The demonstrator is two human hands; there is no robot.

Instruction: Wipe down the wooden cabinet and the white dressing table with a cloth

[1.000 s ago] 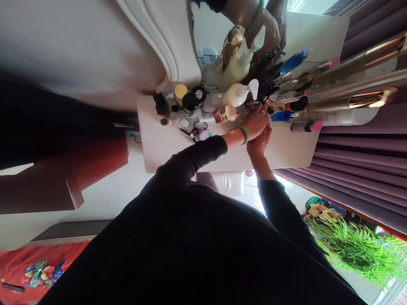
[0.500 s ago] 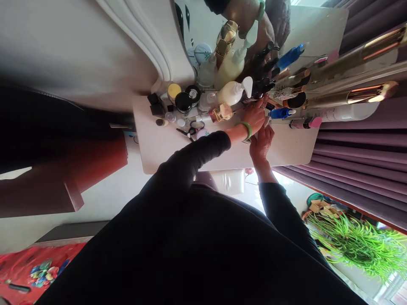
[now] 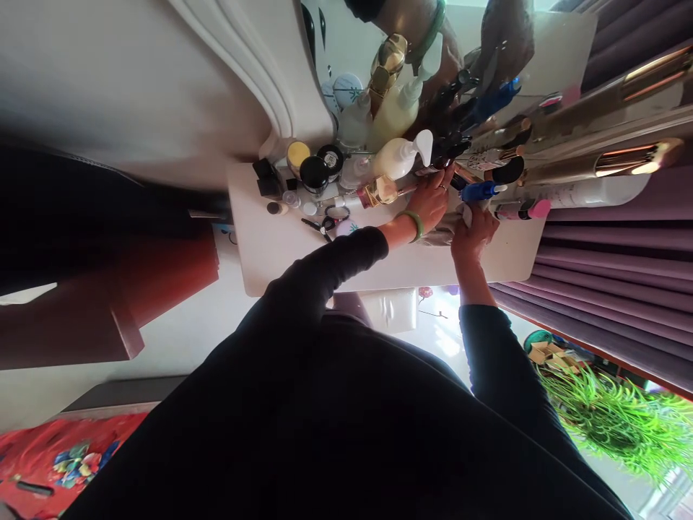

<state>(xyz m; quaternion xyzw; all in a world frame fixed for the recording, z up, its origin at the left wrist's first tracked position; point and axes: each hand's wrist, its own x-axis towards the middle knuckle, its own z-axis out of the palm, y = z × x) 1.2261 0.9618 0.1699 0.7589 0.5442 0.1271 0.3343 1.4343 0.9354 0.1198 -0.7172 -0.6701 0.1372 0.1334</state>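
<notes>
My left hand (image 3: pixel 430 202), with a green bangle (image 3: pixel 416 225) at the wrist, reaches to the back of the white table (image 3: pixel 292 245). Its fingers are closed against a dark bottle (image 3: pixel 448 153) by the mirror; the exact grip is partly hidden. Low over the tabletop, my right hand (image 3: pixel 475 232) is closed on a crumpled white cloth (image 3: pixel 465 214). Just behind it stands a blue bottle (image 3: pixel 479 191) with a pale tip. A white pump bottle (image 3: pixel 398 157) and a gold-and-pink bottle (image 3: pixel 380 191) are left of my left hand.
Several jars, one with a black lid (image 3: pixel 314 173), and scissors (image 3: pixel 325 225) occupy the table's left part. A pink-capped bottle (image 3: pixel 535 209) and a gold-capped tall bottle (image 3: pixel 622 162) stand right. Behind is a mirror (image 3: pixel 557 50); purple curtains (image 3: pixel 606 245) hang at the right.
My right hand has slid to the right along the tabletop with the cloth, away from my left hand. My left hand has shifted slightly left, still at the dark bottle.
</notes>
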